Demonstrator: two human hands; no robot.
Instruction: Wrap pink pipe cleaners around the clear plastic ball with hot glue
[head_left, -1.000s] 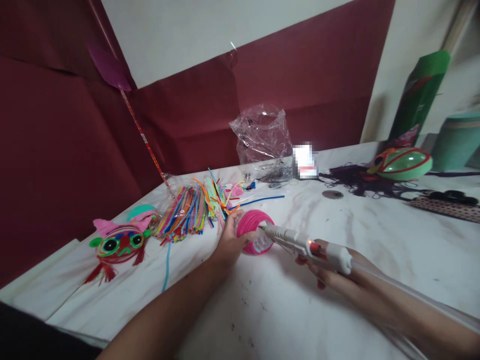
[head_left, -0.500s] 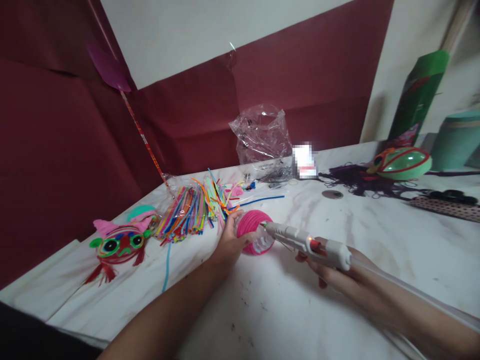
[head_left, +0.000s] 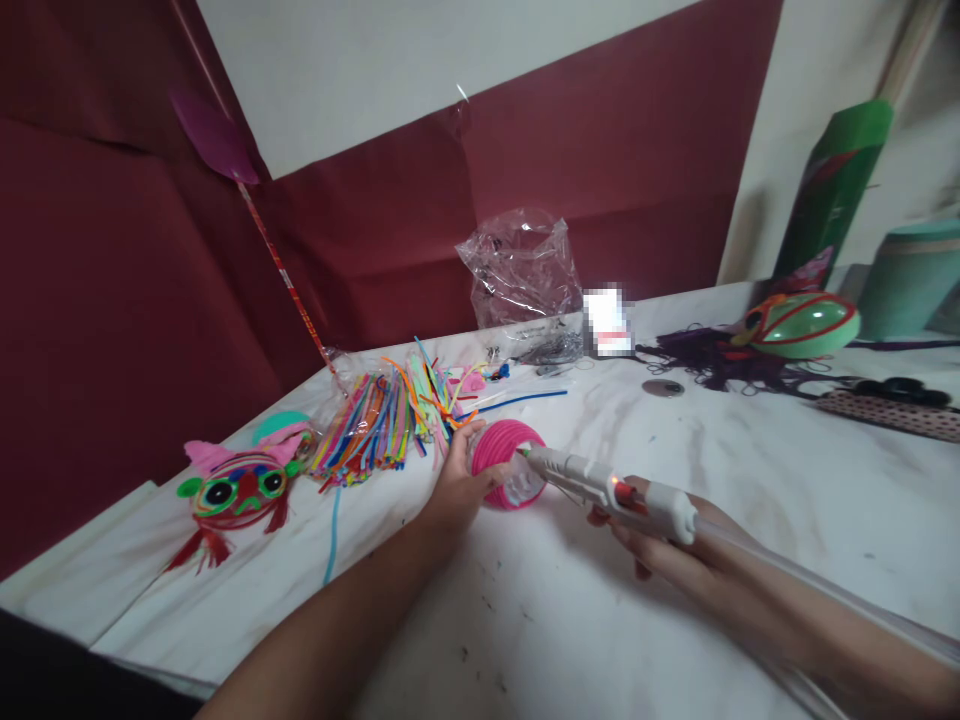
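My left hand (head_left: 466, 475) is closed around the side of a clear, rounded shell (head_left: 525, 489) that is partly wrapped in bright pink pipe cleaner (head_left: 508, 440). My right hand (head_left: 660, 530) grips a white hot glue gun (head_left: 600, 485) whose orange light glows. The gun's nozzle points left and meets the pink-wrapped shell near the border between the pink coils and the bare clear part. Whether glue is coming out is too small to tell. The gun's cord trails back along my right forearm.
Colourful pipe cleaners (head_left: 367, 430) lie in a bundle at left, beside a decorated lion-like face (head_left: 244, 490). A crumpled clear plastic bag (head_left: 521, 285) stands at the back. To the right are a green balloon-like piece (head_left: 810, 325), a round metal disc (head_left: 663, 388) and a teal bucket (head_left: 911, 280).
The glue gun and my right hand have shifted very slightly left. My left hand keeps its hold on the pink-wrapped shell, and the whole view has drifted a little.
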